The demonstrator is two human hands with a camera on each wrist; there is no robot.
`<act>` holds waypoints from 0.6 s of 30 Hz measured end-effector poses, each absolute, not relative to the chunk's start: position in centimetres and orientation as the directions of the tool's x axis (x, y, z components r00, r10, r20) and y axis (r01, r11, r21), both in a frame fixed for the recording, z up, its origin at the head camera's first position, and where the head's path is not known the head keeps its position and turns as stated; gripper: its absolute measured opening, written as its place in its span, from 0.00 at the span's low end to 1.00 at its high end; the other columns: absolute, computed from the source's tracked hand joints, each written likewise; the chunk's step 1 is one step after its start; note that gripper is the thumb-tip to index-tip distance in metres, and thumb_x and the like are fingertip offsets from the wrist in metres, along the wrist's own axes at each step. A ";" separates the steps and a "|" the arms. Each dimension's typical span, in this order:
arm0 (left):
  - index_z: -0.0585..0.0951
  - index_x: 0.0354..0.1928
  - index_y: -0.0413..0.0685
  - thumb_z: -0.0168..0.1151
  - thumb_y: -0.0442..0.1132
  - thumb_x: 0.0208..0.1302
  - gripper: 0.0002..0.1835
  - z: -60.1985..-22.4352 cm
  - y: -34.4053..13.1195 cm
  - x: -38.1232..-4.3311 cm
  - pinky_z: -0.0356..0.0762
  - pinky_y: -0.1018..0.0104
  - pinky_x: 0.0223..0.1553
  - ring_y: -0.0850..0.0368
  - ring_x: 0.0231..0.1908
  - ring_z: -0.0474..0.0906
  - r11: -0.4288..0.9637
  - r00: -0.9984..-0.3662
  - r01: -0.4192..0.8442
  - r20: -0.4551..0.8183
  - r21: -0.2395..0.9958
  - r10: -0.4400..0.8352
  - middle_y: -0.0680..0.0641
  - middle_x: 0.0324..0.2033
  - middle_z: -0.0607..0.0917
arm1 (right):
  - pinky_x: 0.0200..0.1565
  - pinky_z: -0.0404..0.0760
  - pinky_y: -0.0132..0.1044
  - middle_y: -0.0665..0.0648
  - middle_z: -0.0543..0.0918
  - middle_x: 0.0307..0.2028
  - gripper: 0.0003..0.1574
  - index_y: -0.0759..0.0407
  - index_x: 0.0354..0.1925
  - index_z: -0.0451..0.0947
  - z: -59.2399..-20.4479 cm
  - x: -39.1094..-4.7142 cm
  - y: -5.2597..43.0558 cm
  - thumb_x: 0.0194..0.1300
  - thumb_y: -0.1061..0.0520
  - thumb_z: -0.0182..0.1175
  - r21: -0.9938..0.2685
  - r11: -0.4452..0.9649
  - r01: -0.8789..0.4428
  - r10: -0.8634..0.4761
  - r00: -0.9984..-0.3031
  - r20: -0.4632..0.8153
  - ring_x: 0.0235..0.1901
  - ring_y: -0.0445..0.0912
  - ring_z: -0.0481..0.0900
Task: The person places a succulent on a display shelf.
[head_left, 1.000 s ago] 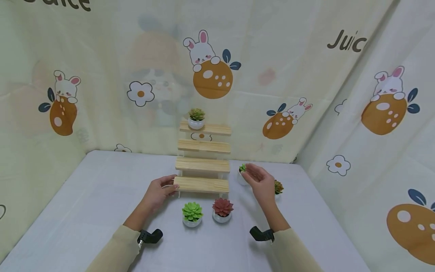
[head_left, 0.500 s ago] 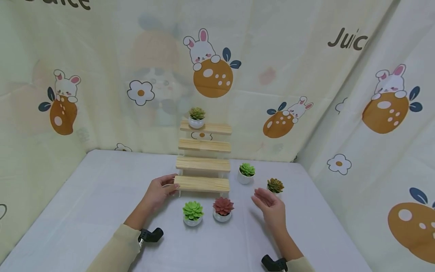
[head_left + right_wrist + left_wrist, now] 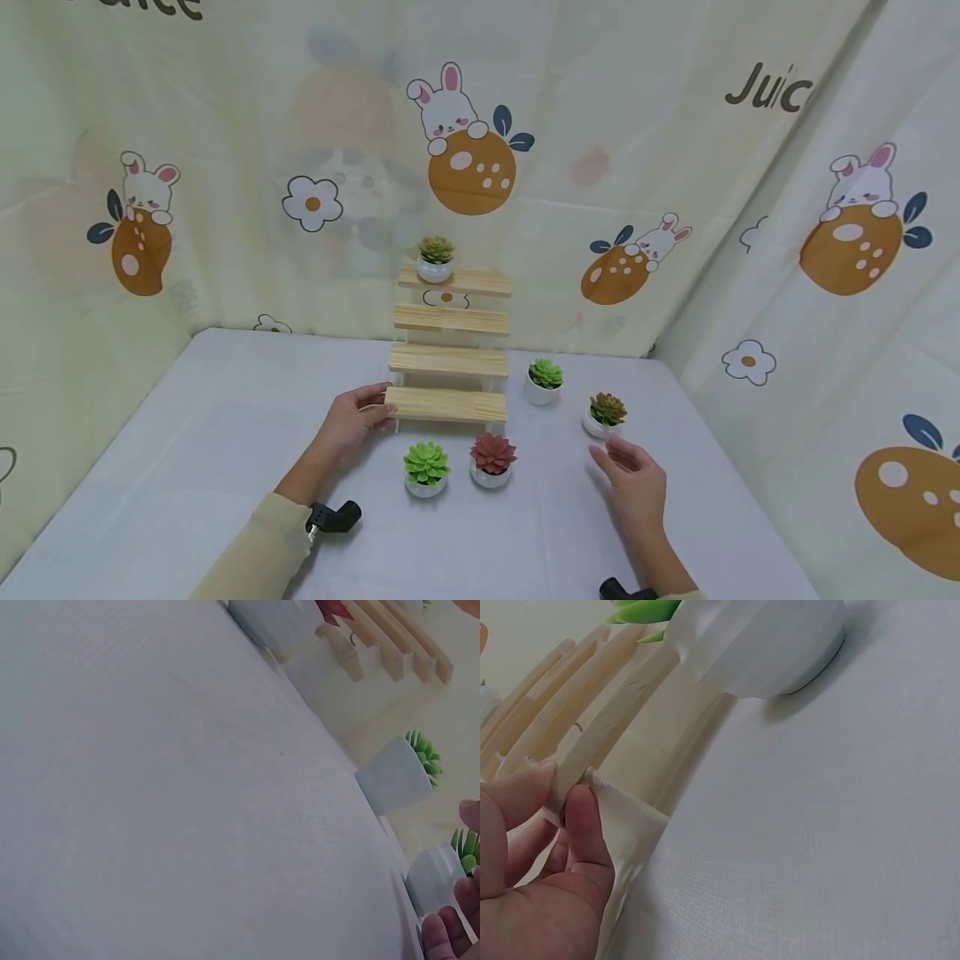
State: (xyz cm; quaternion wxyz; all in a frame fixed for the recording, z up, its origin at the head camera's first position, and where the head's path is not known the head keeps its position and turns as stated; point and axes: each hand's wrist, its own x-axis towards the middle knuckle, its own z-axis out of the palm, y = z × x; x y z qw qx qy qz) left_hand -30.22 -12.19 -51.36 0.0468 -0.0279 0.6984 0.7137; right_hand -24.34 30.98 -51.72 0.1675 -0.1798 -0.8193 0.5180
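Observation:
My left hand (image 3: 347, 429) pinches the left end of the lowest board of a stepped wooden plant stand (image 3: 447, 361). In the left wrist view, the thumb lies on top of the board (image 3: 619, 712) and the fingers are bent beneath it. My right hand (image 3: 636, 482) is just in front of a potted brown-green succulent (image 3: 606, 413), fingers loosely bent, thumb apart from them, nothing held. In the right wrist view its fingertips (image 3: 442, 930) overlap the white pot (image 3: 435, 881). A small potted succulent (image 3: 434, 259) stands at the left of the top board.
A bright green succulent (image 3: 425, 468) and a dark red one (image 3: 491, 461), both in white pots, stand before the stand. Another green potted succulent (image 3: 543, 382) is to its right. The white-covered table (image 3: 247, 400) ends at a printed curtain (image 3: 247, 250).
My right hand has drawn back from the green succulent beside the stand, toward the right and nearer me, stopping by the brown-green one. My left hand keeps its hold on the stand.

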 end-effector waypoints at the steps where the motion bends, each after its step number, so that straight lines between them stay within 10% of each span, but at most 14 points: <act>1: 0.72 0.70 0.34 0.64 0.28 0.68 0.28 -51.4 -12.2 -30.3 0.87 0.71 0.42 0.61 0.42 0.82 -0.020 -0.994 -0.107 -0.106 0.994 0.028 0.34 0.56 0.78 | 0.38 0.76 0.12 0.61 0.86 0.54 0.34 0.58 0.58 0.82 -51.7 -24.4 31.1 0.59 0.42 0.76 -0.907 0.397 0.141 0.486 -0.871 0.078 0.44 0.36 0.81; 13: 0.73 0.69 0.33 0.65 0.28 0.68 0.28 -51.5 -12.2 -30.4 0.87 0.71 0.42 0.61 0.42 0.82 -0.014 -0.995 -0.096 -0.096 0.995 0.028 0.34 0.55 0.78 | 0.39 0.71 0.11 0.62 0.80 0.61 0.45 0.57 0.66 0.74 -51.0 -25.6 32.2 0.58 0.39 0.75 -0.914 0.370 0.167 0.520 -0.852 0.055 0.57 0.53 0.80; 18: 0.72 0.69 0.33 0.65 0.28 0.68 0.28 -51.4 -12.2 -30.4 0.87 0.72 0.41 0.61 0.41 0.82 -0.015 -0.995 -0.099 -0.099 0.995 0.028 0.34 0.55 0.79 | 0.60 0.81 0.32 0.63 0.75 0.68 0.51 0.57 0.73 0.68 -50.7 -26.3 32.4 0.60 0.38 0.74 -0.912 0.369 0.180 0.467 -0.884 0.015 0.64 0.56 0.77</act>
